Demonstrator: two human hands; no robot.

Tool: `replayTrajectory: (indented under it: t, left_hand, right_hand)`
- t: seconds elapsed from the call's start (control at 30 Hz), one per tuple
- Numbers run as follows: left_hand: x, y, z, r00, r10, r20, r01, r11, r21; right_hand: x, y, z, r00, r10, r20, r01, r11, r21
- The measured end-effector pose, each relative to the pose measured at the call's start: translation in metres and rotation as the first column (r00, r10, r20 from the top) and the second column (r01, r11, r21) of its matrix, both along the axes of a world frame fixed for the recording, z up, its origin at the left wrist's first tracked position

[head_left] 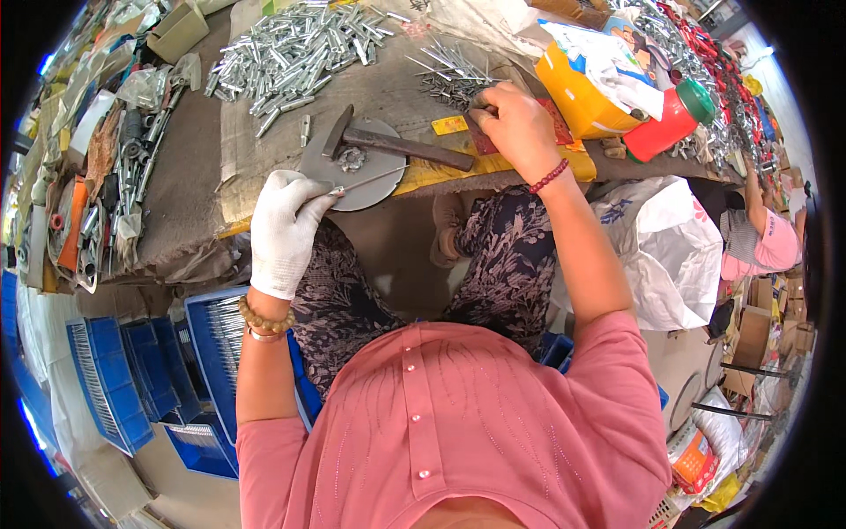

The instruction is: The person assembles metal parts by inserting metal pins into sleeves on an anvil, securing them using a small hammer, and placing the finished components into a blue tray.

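Note:
My left hand [286, 231], in a white glove, pinches a thin metal rod [374, 179] at its near end, where a small silver fitting shows. The rod points right over a round grey metal disc [381, 192] at the bench edge. Across the disc lies a hammer [405, 147] with a dark handle. My bare right hand [515, 126] is closed in a pinch above a flat red piece [560, 129], beside a pile of thin dark metal pins [454, 78]. What its fingertips hold, if anything, is hidden.
A heap of silver metal tubes [295, 57] covers the back of the bench [198, 150]. At right stand a yellow box [577, 93] and a red jar with a green lid [665, 119]. Blue crates [110, 388] stand lower left; another person [762, 238] sits far right.

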State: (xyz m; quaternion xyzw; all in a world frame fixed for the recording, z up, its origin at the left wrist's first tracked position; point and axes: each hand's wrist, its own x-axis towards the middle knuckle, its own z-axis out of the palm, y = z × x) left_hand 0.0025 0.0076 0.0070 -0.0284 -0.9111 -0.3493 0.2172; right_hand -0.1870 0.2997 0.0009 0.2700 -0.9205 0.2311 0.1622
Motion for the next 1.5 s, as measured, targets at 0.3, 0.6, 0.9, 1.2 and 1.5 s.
replayTrajectory:
  t: [0.3, 0.6, 0.9, 1.2, 1.5]
  left_hand:
    - [0.001, 0.0, 0.0, 1.0, -0.008, -0.02, 0.008, 1.0, 0.01]
    - [-0.001, -0.003, -0.004, 0.999, -0.023, -0.043, 0.021, 0.999, -0.036]
    - [0.0, -0.001, -0.007, 0.998, -0.005, -0.058, 0.003, 0.999, -0.033]
    - [-0.001, 0.0, -0.005, 0.999, -0.014, -0.053, 0.013, 1.0, -0.022]
    - [0.0, -0.002, -0.005, 0.999, -0.006, -0.049, 0.004, 0.999, -0.043]
  right_hand:
    - [-0.017, -0.008, 0.005, 0.998, 0.056, -0.042, -0.05, 0.989, 0.136]
    - [-0.03, 0.004, 0.02, 0.955, 0.052, 0.291, -0.07, 0.996, 0.052]
    - [-0.03, 0.004, 0.02, 0.935, 0.068, 0.349, -0.075, 0.997, 0.007]
    - [-0.021, 0.001, 0.017, 0.979, 0.078, 0.186, -0.093, 0.993, 0.071]
    - [-0.032, 0.0, 0.021, 0.967, 0.074, 0.245, -0.081, 0.997, 0.017]
